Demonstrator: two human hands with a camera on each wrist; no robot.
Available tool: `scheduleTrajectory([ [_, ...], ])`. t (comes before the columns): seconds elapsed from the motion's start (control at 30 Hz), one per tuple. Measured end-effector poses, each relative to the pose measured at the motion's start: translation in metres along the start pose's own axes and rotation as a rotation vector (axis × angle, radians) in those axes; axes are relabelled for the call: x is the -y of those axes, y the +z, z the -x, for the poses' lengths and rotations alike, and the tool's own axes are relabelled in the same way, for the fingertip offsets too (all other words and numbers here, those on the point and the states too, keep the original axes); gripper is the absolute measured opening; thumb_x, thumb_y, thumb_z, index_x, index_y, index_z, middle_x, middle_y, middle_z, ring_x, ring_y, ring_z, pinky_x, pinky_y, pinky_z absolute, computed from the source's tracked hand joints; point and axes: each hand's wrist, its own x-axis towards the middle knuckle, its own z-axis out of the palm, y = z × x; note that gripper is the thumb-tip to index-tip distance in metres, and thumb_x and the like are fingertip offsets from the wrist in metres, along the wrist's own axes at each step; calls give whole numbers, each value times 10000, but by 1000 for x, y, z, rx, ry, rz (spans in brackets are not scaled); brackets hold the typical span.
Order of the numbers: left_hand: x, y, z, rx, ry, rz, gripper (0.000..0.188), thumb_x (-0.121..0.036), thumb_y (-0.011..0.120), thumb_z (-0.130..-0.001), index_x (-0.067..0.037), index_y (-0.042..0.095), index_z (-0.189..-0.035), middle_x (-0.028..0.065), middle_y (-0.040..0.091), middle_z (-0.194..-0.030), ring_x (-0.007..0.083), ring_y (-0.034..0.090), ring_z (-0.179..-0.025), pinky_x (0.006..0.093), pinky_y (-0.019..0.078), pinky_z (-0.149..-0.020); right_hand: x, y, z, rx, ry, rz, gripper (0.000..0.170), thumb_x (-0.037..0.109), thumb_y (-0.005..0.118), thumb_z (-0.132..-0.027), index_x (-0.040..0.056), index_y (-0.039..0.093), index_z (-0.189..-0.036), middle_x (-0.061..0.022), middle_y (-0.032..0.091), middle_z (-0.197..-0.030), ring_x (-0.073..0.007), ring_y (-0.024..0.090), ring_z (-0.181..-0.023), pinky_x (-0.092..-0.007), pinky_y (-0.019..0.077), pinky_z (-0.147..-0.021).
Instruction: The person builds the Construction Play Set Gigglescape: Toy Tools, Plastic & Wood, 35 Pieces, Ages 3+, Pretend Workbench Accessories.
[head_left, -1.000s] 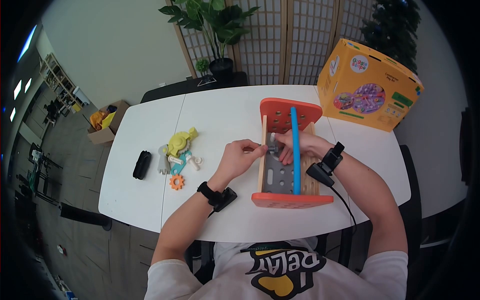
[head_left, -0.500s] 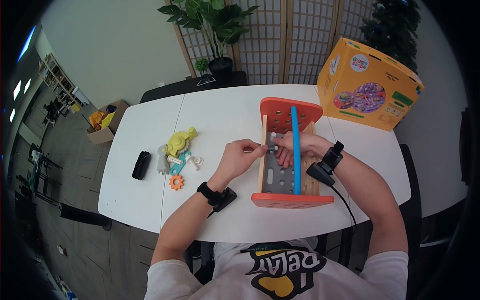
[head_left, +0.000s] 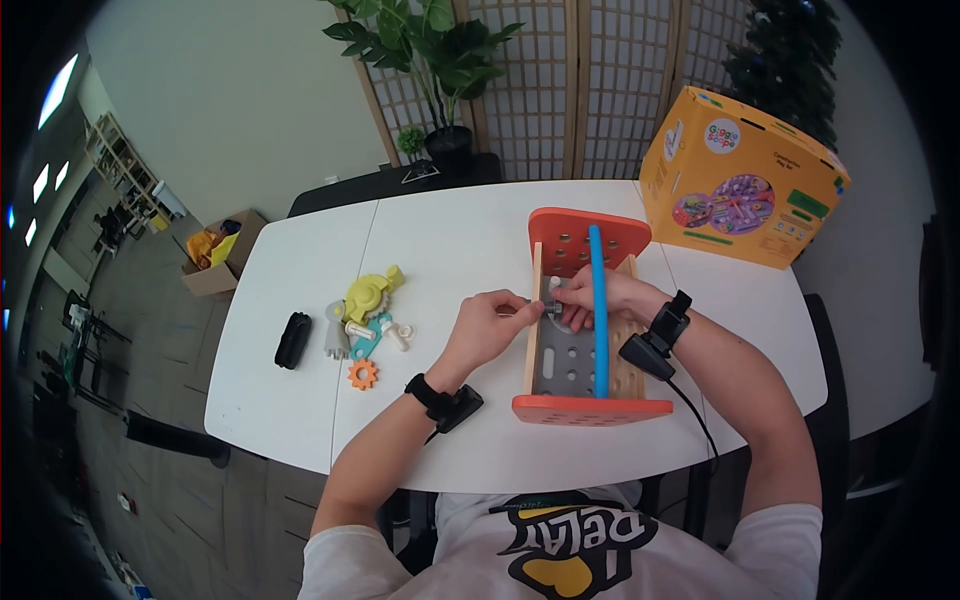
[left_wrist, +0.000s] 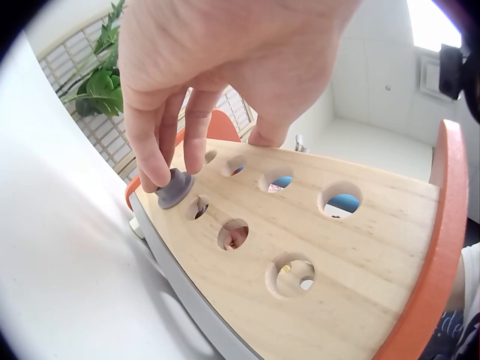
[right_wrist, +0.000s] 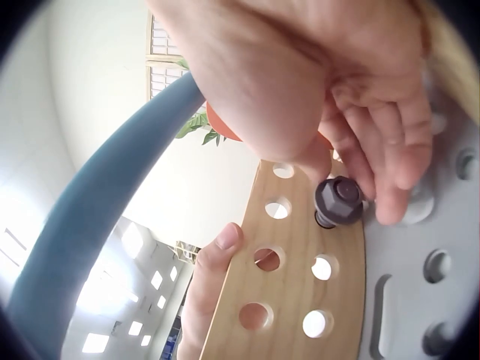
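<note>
A toy workbench (head_left: 593, 408) with orange ends, wooden side panels and a blue bar stands on the table. Through a hole in its left wooden panel (left_wrist: 360, 247) runs a grey plastic bolt (left_wrist: 176, 189). My left hand (head_left: 492, 328) grips the bolt's round head from outside, its thumb resting on the panel's top edge. Inside the frame, under the blue bar (head_left: 600, 320), my right hand (head_left: 606, 296) pinches a dark grey hex nut (right_wrist: 339, 199) between thumb and finger at the bolt's other end. Its remaining fingers hang over the grey perforated board (right_wrist: 409, 300).
Left on the white table (head_left: 450, 440) lie a yellow-green toy piece (head_left: 370, 297), an orange gear (head_left: 363, 375), white bolts, a teal strip and a grey piece. Further left is a black case (head_left: 293, 340). A yellow box (head_left: 745, 180) stands at the back right.
The head view has shifted slightly, so the scene sits lower and further right. My right fingers have drawn in around the nut. The left hand keeps its grip on the bolt head.
</note>
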Motion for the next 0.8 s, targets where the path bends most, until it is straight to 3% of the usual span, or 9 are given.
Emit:
scheduleTrajectory([
  [0.07,-2,0,0,3,-6,-8,432,-408,758,-919,20,776,-973,140,774,-902,218,737,-902,331,563,-835,5,2,1,35,109,-35,422,363,607,-1054,-50,693,-1082,-127,744,-879,-157,735,-742,-254,540,-572],
  [0.17,-3,0,1,8,-8,-12,419,-391,754,-926,23,774,-986,128,774,-905,201,731,-902,324,558,-836,6,4,-3,-89,159,-110,458,432,650,-1013,-23,687,-982,-122,731,-877,-169,703,-678,-278,545,-589],
  [0.27,-3,-1,1,19,-4,-8,391,-358,751,-934,25,772,-1008,107,771,-904,171,718,-903,310,547,-836,-3,5,-5,-154,-2,-114,395,400,747,-952,12,678,-975,-89,707,-853,-156,678,-663,-264,521,-581],
  [0.37,-3,-1,2,13,11,1,396,-361,750,-934,28,771,-1008,112,771,-906,173,718,-900,309,545,-831,-5,1,-2,-20,-141,-51,351,346,846,-872,47,670,-930,-60,683,-818,-133,656,-653,-248,498,-564],
  [0.4,-3,-1,2,9,18,0,399,-363,749,-933,28,771,-1008,114,771,-907,174,717,-896,308,544,-828,-4,0,-1,-21,-123,-70,348,260,902,-812,27,689,-957,-57,682,-810,-127,664,-669,-240,498,-559],
  [0.5,-3,-3,3,4,19,-16,409,-369,749,-932,31,771,-1011,118,769,-905,174,713,-881,306,542,-820,-6,0,-4,-34,-105,-32,343,310,799,-921,-9,705,-1002,-84,706,-811,-133,659,-633,-245,491,-526],
  [0.6,-6,-1,2,11,-14,-40,416,-374,748,-931,32,772,-1017,118,766,-899,172,708,-869,306,542,-812,1,4,0,-14,26,-41,457,406,584,-1055,-31,700,-987,-125,753,-887,-136,678,-651,-264,518,-578],
  [0.7,-6,-1,1,11,-22,-46,415,-373,746,-932,32,773,-1020,117,763,-889,168,703,-861,306,542,-806,0,3,-7,-6,108,-26,547,449,461,-1095,-43,684,-1012,-169,767,-946,-151,677,-617,-276,538,-591],
  [0.8,-5,0,1,-3,-12,-29,432,-399,758,-917,29,772,-980,135,769,-883,203,728,-869,325,558,-813,3,5,-4,-96,60,-80,482,469,548,-1057,1,666,-1062,-82,726,-853,-127,653,-661,-248,489,-575],
])
